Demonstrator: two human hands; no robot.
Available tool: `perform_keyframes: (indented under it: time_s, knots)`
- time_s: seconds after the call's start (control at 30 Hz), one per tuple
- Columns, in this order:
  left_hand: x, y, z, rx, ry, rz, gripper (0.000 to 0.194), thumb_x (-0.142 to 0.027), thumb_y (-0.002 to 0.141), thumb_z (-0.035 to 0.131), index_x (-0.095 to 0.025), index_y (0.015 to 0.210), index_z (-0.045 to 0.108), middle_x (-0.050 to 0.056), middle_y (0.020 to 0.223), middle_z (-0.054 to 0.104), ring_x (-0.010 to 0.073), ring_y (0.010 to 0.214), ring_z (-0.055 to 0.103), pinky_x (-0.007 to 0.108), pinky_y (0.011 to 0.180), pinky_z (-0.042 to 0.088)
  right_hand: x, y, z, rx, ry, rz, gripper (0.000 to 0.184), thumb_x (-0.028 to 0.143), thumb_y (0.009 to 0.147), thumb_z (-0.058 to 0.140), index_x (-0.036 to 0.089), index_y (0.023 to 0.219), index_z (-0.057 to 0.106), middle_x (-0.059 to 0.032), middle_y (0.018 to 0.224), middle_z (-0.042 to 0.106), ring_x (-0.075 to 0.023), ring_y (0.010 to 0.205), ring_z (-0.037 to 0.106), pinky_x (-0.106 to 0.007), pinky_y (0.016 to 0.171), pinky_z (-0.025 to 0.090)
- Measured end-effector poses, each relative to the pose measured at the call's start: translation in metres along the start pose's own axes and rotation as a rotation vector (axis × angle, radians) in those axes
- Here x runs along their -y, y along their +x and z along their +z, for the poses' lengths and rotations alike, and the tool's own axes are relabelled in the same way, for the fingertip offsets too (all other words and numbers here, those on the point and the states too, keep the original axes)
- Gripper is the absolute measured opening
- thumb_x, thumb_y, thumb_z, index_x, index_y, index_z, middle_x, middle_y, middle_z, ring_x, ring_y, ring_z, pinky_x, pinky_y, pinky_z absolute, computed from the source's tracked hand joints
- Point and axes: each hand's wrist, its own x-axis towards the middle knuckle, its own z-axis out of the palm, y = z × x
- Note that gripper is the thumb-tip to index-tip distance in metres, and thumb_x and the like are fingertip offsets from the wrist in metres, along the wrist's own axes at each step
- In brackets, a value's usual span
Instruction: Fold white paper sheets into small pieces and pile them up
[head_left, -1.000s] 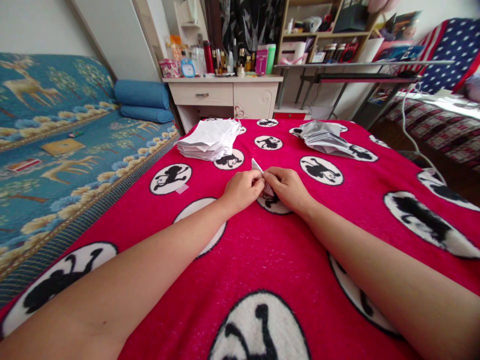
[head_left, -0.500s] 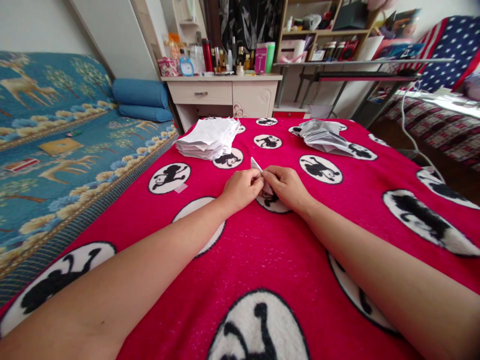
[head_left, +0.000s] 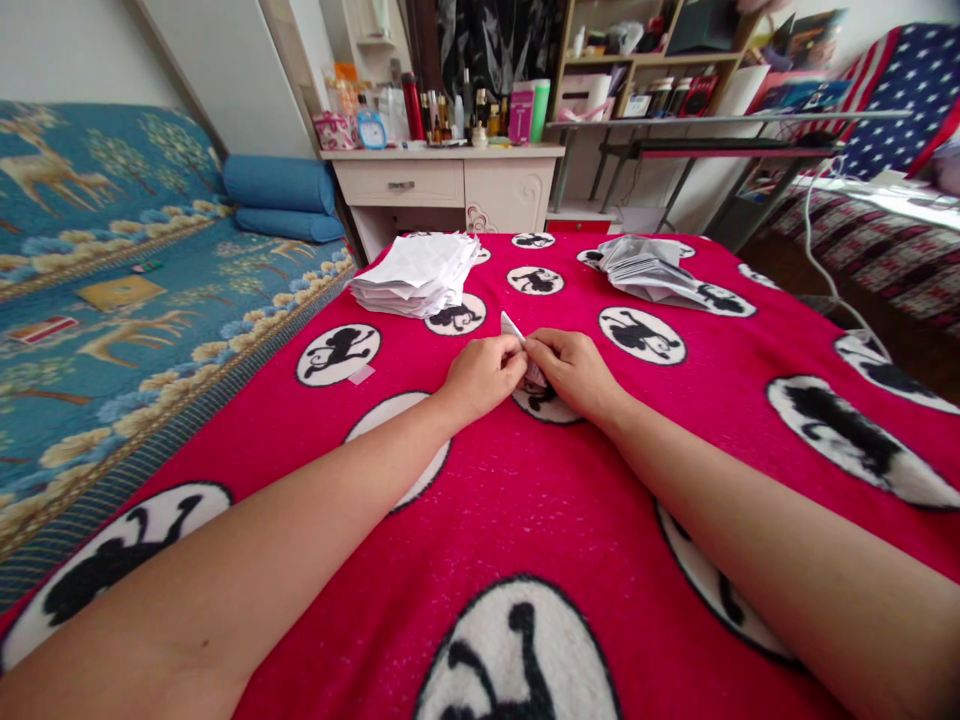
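Between my two hands, above the red cloth, is a folded piece of paper (head_left: 512, 325); its white tip sticks up past my fingers and a printed part shows below. My left hand (head_left: 487, 372) grips the paper from the left with curled fingers. From the right, my right hand (head_left: 571, 368) pinches it, thumb and fingers close to the left hand's. Most of the paper is hidden behind the fingers. Beyond my left hand lies a stack of white paper sheets (head_left: 416, 272). A pile of folded papers (head_left: 651, 268) lies beyond my right hand.
The red cloth (head_left: 465, 540) with black-and-white ovals covers the surface before me. A small pale scrap (head_left: 361, 375) lies left of my hands. A blue patterned sofa (head_left: 172, 300) runs along the left. A white dresser (head_left: 409, 185) and a desk (head_left: 735, 150) stand behind.
Hardly anything differs. Both hands keep the same hold on the folded paper, and the view has shifted very slightly.
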Motion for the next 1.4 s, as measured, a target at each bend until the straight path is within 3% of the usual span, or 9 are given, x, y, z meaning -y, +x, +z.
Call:
perform_keyframes:
  time_s: [1.4]
  knots:
    - [0.0019, 0.0008, 0.0006, -0.003, -0.018, 0.020, 0.021, -0.022, 0.085, 0.045, -0.017, 0.068, 0.057, 0.002, 0.066, 0.063, 0.0135, 0.064, 0.057, 0.023, 0.060, 0.043, 0.0003, 0.0006, -0.0004, -0.003, 0.014, -0.016, 0.030, 0.029, 0.088, 0.044, 0.017, 0.061, 0.050, 0.0020, 0.056, 0.045, -0.0105, 0.056, 0.041, -0.026, 0.055, 0.027]
